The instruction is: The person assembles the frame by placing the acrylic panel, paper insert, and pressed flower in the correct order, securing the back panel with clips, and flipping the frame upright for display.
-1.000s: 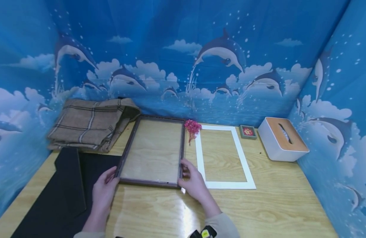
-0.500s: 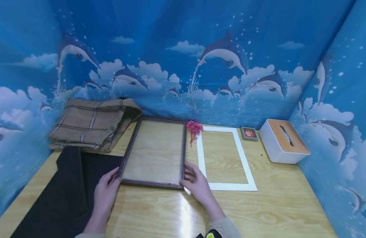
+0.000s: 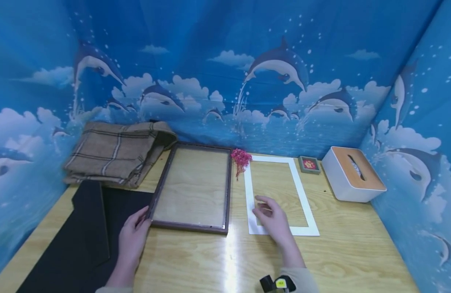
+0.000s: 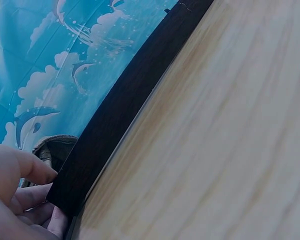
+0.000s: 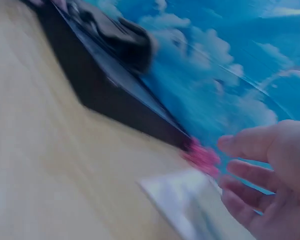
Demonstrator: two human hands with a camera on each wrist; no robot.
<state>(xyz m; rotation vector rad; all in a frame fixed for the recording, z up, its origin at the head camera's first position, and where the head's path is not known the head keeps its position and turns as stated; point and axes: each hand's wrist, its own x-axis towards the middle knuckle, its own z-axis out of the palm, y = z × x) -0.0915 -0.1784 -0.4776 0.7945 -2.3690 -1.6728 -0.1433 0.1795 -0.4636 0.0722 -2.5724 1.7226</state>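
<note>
On the bench [image 3: 189, 260], left fingers [image 4: 37, 169] pinch the frame [image 3: 190, 227]; half-curled, empty right fingers [image 5: 252, 143] should probably lift the white border [image 3: 249, 189] by its edges

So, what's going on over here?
A person is handling a dark rectangular frame at a wooden table. Their left hand grips its near left corner, while their right hand holds nothing and is over the near left part of a white rectangular border. Pink flowers sit between the two at the far end, and a black board lies on the left.
</note>
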